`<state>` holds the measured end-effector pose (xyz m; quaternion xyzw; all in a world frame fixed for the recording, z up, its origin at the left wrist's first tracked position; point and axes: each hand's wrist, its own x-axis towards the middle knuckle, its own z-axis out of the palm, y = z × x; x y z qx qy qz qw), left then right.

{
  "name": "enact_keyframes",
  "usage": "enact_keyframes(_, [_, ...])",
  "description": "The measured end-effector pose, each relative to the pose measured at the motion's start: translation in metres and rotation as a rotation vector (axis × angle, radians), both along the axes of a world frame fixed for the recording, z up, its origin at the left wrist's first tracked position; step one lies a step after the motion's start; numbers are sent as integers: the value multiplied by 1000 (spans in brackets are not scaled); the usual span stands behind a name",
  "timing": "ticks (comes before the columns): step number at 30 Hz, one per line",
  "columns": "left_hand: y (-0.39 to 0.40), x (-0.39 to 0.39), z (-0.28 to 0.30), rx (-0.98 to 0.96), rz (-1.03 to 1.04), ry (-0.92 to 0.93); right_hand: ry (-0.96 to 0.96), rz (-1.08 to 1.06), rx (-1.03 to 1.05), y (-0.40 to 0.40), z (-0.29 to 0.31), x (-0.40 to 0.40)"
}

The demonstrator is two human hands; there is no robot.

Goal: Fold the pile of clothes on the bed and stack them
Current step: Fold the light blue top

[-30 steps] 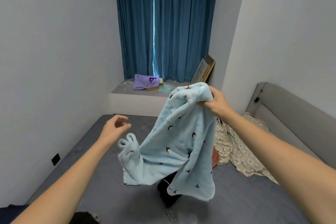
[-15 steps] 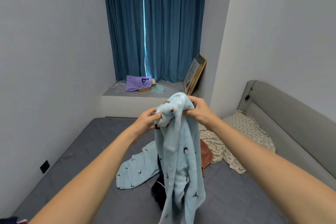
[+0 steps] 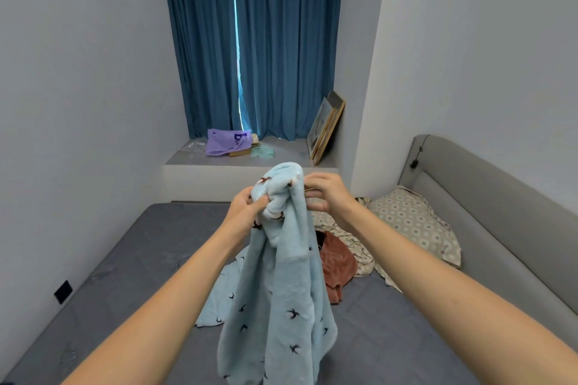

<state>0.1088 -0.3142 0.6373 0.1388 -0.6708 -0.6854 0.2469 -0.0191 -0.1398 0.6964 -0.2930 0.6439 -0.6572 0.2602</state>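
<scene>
Your left hand (image 3: 247, 212) grips the bunched top of the light blue garment (image 3: 281, 291), fingers curled into the fleece just below its highest fold. Your right hand (image 3: 325, 194) sits on the other side of that same bunch, thumb and fingertips at the fabric's edge with the lower fingers held fairly straight; whether it truly pinches the cloth or only touches it, you cannot tell from here. The garment hangs from your hands in a long drape above the bed (image 3: 109, 291), printed with small dark birds, its lower folds running off the bottom of the view. Another piece of light blue bird-print cloth (image 3: 219, 300) lies flat on the bed behind and to the left of the hanging garment; whether the two are joined cannot be told. To the right of the garment, on the bed, lies a crumpled rust-coloured garment (image 3: 337, 266), and beyond that a patterned pillow (image 3: 413, 222) rests against the grey headboard (image 3: 488, 197). Further behind the garment, past the end of the bed, a ledge (image 3: 287, 153) under blue curtains (image 3: 256, 40) carries a purple bag (image 3: 226, 142) and framed pictures (image 3: 325, 128) that lean on the wall.
</scene>
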Motion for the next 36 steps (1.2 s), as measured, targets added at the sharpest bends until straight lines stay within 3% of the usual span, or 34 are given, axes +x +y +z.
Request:
enact_keyframes(3, [1, 0, -2, 19, 16, -12, -73, 103, 70, -3, -2, 2])
enact_keyframes(7, [15, -3, -5, 10, -16, -31, 130, -171, 190, -22, -17, 21])
enact_keyframes(11, [15, 7, -2, -55, -10, -64, 118, -294, 167, -24, -29, 14])
enact_keyframes(15, [-22, 28, 10, -300, 23, -136, 248, -200, 228, 2, -20, -4])
enact_keyframes(20, [-62, 43, 31, -561, -128, -273, 482, 48, 371, 23, -8, -10])
enact_keyframes(25, [-75, 47, 43, -654, -211, -305, 642, 140, 529, 37, -5, -5])
enact_keyframes(30, [-68, 41, 36, -705, -319, -359, 814, 98, 720, 57, -7, 2])
enact_keyframes(36, [-40, 43, 14, -704, -241, -322, 772, -18, 734, 88, -21, 5])
